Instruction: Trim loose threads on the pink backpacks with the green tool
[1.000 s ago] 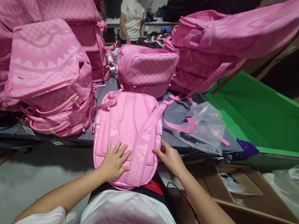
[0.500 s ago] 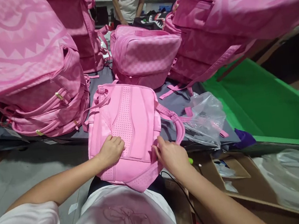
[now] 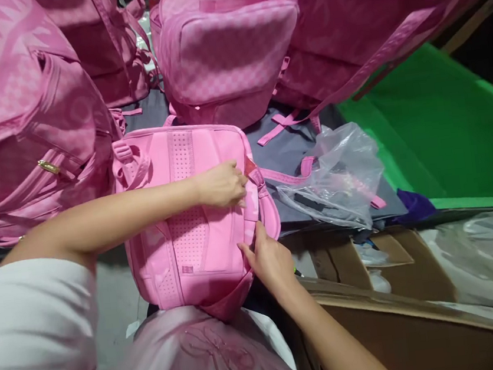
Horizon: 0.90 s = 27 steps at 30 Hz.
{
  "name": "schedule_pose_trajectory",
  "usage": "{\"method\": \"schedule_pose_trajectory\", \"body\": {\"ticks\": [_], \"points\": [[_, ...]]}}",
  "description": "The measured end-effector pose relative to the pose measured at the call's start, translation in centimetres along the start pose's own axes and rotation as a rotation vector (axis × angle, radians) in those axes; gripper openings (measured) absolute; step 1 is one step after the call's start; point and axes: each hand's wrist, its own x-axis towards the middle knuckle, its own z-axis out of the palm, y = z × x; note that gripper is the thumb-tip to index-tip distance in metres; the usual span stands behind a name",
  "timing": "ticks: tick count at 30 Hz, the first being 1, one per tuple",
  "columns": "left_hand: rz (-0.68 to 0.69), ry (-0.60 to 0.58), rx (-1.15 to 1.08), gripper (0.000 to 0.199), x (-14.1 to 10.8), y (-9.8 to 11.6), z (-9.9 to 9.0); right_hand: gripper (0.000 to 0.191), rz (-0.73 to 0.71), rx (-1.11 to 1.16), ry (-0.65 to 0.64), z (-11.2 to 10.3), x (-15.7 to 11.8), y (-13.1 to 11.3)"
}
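Our pink backpack [image 3: 219, 146] lies back panel up, overhanging the grey-covered table [image 3: 267, 128]. Our right hand [image 3: 270, 259] holds its right edge; our left hand [image 3: 222, 185] curls higher there, grip unclear. Tabletop room separates its far corner from the clear plastic bag [image 3: 345, 156].

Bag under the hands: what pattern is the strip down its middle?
The strip is pink with rows of small darker dots; head view.
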Motion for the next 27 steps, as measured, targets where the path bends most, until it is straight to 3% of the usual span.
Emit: {"method": "schedule_pose_trajectory", "body": {"ticks": [3,7,9,11,13,17,20,21,23,25,27], "points": [[-0.041,0.025,-0.013,0.043,-1.6,-1.7,-0.8,0.057,-0.045,0.032,0.006,0.5,0.3,0.3],[-0.294,0.115,0.067,0.052,-3.1,-7.2,-2.2,0.051,-0.051,0.060,-0.006,0.6,0.9,0.6],[-0.373,0.177,0.106,0.054,-3.6,-8.6,-2.9,0.044,-0.043,0.100,-0.036,0.2,1.2,1.1],[-0.339,0.181,0.115,0.058,-3.7,-7.8,-3.1,0.040,-0.041,0.208,-0.040,-0.8,1.2,1.9],[-0.229,0.131,0.085,0.058,-3.7,-5.7,-2.5,0.036,-0.063,0.443,0.051,-2.6,0.9,2.3],[-0.137,0.073,-0.006,0.043,-3.6,-1.9,-0.2,0.025,-0.161,1.175,0.497,-7.3,1.0,0.3],[-0.171,0.135,-0.019,0.035,-3.6,-1.3,0.8,0.024,-0.284,1.443,0.858,-8.2,3.3,-2.9],[-0.178,0.152,-0.016,0.033,-3.7,-1.3,1.0,0.024,-0.326,1.463,0.893,-7.6,4.3,-3.7],[-0.192,0.181,-0.002,0.028,-4.1,-1.1,1.4,0.026,-0.361,1.435,0.801,-5.8,6.3,-4.2],[-0.199,0.213,0.013,0.019,-4.7,-0.6,1.9,0.026,-0.363,1.303,0.674,-3.9,7.3,-3.3],[-0.201,0.255,0.018,0.025,-5.5,0.0,2.6,0.032,-0.385,1.110,0.640,-2.7,7.2,-1.7]]}}
